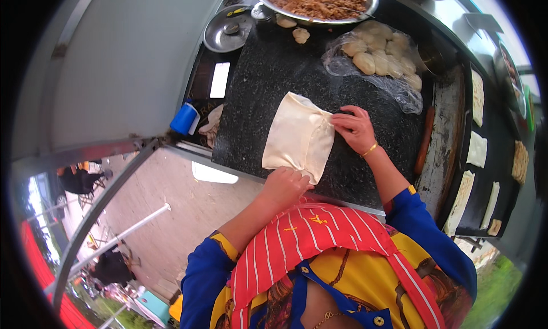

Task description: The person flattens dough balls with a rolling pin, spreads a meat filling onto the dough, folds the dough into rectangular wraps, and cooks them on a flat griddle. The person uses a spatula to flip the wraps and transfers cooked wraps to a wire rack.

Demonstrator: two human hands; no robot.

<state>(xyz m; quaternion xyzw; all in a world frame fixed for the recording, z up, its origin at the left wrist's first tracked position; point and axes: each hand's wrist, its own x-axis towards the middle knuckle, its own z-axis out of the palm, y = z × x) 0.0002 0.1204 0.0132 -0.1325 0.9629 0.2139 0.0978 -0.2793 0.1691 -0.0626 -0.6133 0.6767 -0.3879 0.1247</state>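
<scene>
A thin sheet of pale dough (291, 132), folded over into a rough rectangle, lies on the speckled dark stone worktop (239, 127) in front of me. My left hand (286, 185) has its fingers closed on the dough's near edge, which is gathered and creased there. At the dough's upper right corner, my right hand (354, 128) pinches the edge between thumb and fingers. A fold line runs down the right part of the sheet. Whatever is inside the fold is hidden.
Dough balls (379, 57) sit under clear plastic at the back right. Behind stands a metal bowl (260, 0) of reddish-brown filling. A wooden rolling pin (424, 140) lies at right, beside a griddle (492, 157) bearing flatbreads. Left are a phone (220, 80), metal dish (214, 33) and blue mug (184, 119).
</scene>
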